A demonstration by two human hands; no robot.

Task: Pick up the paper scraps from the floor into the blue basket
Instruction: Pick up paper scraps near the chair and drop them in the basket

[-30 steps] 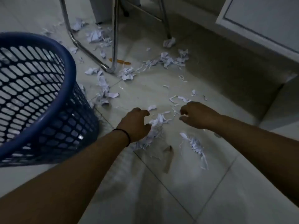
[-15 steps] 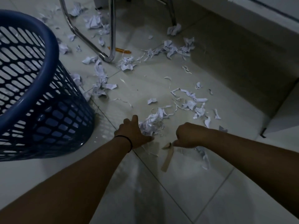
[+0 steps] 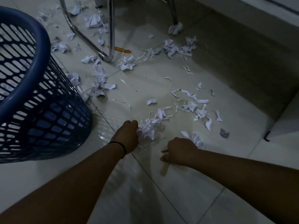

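A dim room with a pale, glossy tiled floor (image 3: 186,191) crossed by thin dark grout lines. At the top, the bent chrome legs of a chair (image 3: 111,29) rest on the tiles, their curved foot touching the floor. Just beside that foot lies a small orange object (image 3: 122,50), too small to identify. Near the bottom centre, a flat tan strip (image 3: 164,170), like a wooden stick, lies on a tile. White furniture (image 3: 284,120) stands at the right edge.
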